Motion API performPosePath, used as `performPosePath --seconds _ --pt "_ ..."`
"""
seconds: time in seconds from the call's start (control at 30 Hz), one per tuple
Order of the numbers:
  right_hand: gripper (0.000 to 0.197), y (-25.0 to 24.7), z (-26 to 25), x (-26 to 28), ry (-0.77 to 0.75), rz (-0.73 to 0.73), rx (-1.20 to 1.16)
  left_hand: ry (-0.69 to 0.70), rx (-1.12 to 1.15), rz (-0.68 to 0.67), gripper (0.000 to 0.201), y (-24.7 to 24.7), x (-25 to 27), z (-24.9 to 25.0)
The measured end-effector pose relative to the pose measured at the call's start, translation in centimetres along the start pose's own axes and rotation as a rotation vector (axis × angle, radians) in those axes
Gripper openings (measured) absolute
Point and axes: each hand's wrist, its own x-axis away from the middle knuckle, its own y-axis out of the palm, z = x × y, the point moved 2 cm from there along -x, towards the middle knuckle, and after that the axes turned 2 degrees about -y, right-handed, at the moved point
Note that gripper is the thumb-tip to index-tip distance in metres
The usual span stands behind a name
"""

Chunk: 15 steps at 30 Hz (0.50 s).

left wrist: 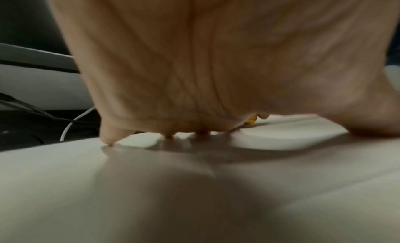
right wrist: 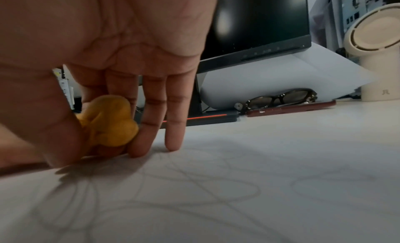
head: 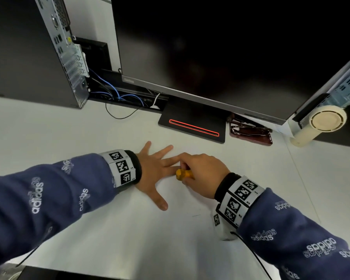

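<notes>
Fingers (head: 164,151) of the left hand (head: 155,175) lie spread and relaxed, flat on the tabletop (head: 119,229). Just beside them the stubby yellow tool (head: 182,174) looks light, rigid and knobbly; the right hand (head: 204,172) pinches it low, a sensible hold

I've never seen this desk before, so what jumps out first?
First you'd see the left hand spread flat on the white desk, in the middle. Right at its fingertips, the right hand grips a lumpy yellow thing. Behind them is a big dark monitor whose stand has a red line, and glasses lie to the right of it.
</notes>
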Motion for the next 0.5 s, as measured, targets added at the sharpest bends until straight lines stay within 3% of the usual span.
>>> performPosePath --seconds 0.17,0.43,0.5 --pt "0.013 0.3 -2.2 0.5 -0.037 0.050 -0.018 -0.040 0.004 -0.064 0.127 0.2 -0.8 -0.1" --pt "0.006 0.7 -3.8 0.2 -0.090 -0.078 -0.206 -0.089 0.007 -0.023 0.134 0.3 -0.9 -0.4" --pt "0.020 0.2 -2.9 -0.1 -0.045 -0.064 -0.141 -0.104 -0.007 -0.015 0.135 0.3 -1.0 -0.5"
